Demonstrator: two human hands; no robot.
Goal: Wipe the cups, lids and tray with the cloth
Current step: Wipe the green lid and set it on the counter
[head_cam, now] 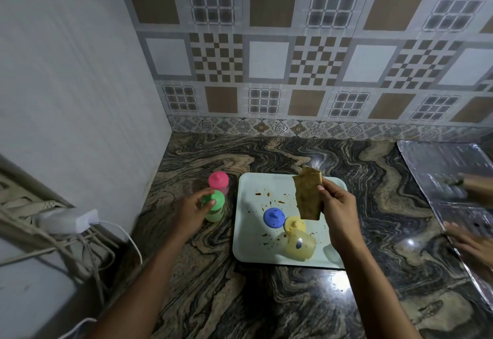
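**Clearances.** The tray lies flat on the marbled counter, its far edge parallel to the tiled back wall, with a broad strip of bare counter between them. The side wall closes off the left. To the right, a band of counter separates the tray from a foil-covered sheet, where another person's hand rests at the near edge. The counter is open below the tray's near edge.

**Grip state.** My left hand wraps thumb and fingers round the green cup, which stands on the counter just left of the tray. My right hand pinches the cloth by its right edge, between thumb and fingers, above the right half of the tray.

**Orientation.** The cloth hangs folded, long axis running from the near side to the far side, with its upper corner toward the back wall. The green cup and the pink cup beyond it are upright, spouts up. The yellow cup lies on its side on the tray, long axis roughly left to right; I cannot tell which end is its mouth.

**Count.** Cups: three. Loose lids on the tray: two, the blue lid and the yellow lid, side by side. Tray: one, flecked with brown. Cloth: one.
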